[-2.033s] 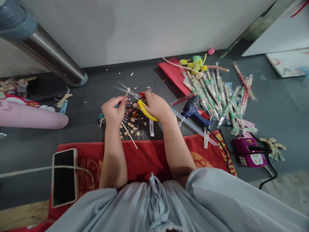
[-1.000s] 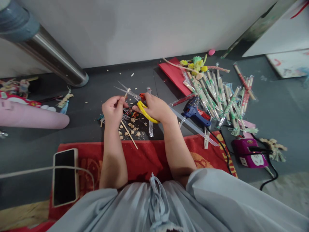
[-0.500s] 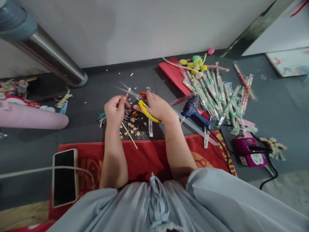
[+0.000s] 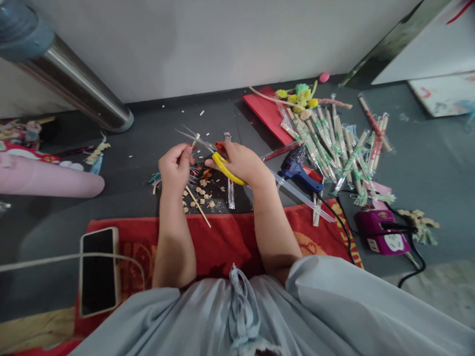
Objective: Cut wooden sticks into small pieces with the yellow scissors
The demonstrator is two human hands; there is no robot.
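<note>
Between the fingers of my left hand (image 4: 175,166) is a thin wooden stick (image 4: 199,207); it slants down below the hand, and its short upper end stands out above the fingertips. My right hand (image 4: 243,163) is wrapped round the yellow handles of a pair of scissors (image 4: 227,170). Their blades point left and are slightly apart, with the stick's upper end between or against them. Small wooden pieces (image 4: 202,193) lie scattered under the hands. A bundle of thin wire-like strands (image 4: 194,174) is partly hidden behind my left hand. A narrow clear wrapper (image 4: 231,190) lies below my right hand.
Right of my hands are a blue glue gun (image 4: 299,173), clear glue sticks (image 4: 304,198), many wrapped sticks (image 4: 334,143), a red folder (image 4: 265,116) and a purple power socket (image 4: 382,232) with black cords. A phone (image 4: 98,272) rests on a red towel (image 4: 222,242). A pink bottle (image 4: 52,175) lies left.
Both hands hold nearly the same place, with the stick and scissors still in them. The whole view has shifted very slightly.
</note>
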